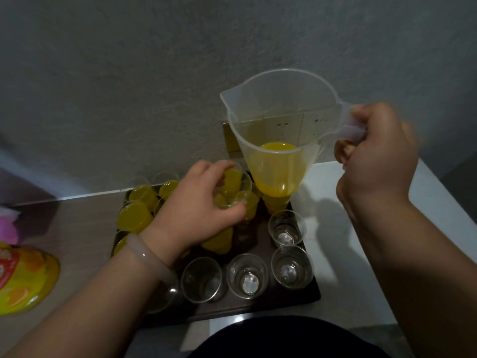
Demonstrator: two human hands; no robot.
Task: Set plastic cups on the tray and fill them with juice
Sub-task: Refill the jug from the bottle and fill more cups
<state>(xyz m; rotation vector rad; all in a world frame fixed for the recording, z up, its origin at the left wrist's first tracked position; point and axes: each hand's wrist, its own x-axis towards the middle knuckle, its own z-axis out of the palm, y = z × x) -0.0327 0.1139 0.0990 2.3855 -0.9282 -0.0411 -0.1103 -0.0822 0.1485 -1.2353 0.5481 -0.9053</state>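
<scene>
Clear glossy plastic cups (247, 276), a translucent matt plastic jug (281, 117), a dark smooth tray (313, 295), a rough wall (129, 86).

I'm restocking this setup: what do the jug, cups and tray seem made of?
Measuring jug: likely translucent, slightly frosted plastic; the juice shows through. Empty cup: clear glossy plastic; its base shows through. Tray: dark, smooth, faintly shiny; wood or plastic, cannot tell.

My right hand (374, 156) grips the handle of the clear jug (278, 107), raised over the dark tray (311, 295), juice (277, 153) low inside. My left hand (198, 205) holds a tilted cup (238, 186) above the filled cups (134, 217), possibly empty. Empty cups (247, 276) line the tray's near and right edges.
</scene>
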